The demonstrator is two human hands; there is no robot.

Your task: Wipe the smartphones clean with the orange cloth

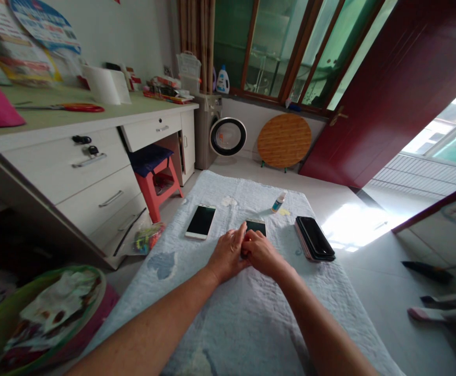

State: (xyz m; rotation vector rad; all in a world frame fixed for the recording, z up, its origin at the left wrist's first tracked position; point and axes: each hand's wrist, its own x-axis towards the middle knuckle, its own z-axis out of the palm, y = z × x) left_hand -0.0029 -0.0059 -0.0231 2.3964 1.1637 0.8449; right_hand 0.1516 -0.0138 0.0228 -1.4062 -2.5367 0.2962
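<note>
Between my two hands a smartphone lies on the cloth-covered table. Only its far part shows; the near part is hidden. My left hand lies along the phone's left side, fingers close together and gripping its edge. Over the near part of the screen, my right hand has its fingers curled down, and what they hold, if anything, is hidden. A white smartphone with a dark screen rests to the left. Beyond my hands stands a small spray bottle. Off to the right is a stack of dark phones.
A pale blue cloth covers the table. Left are a waste bin, a red stool and a desk with drawers. Farther back are a washing machine with its door ajar and a round wooden tabletop.
</note>
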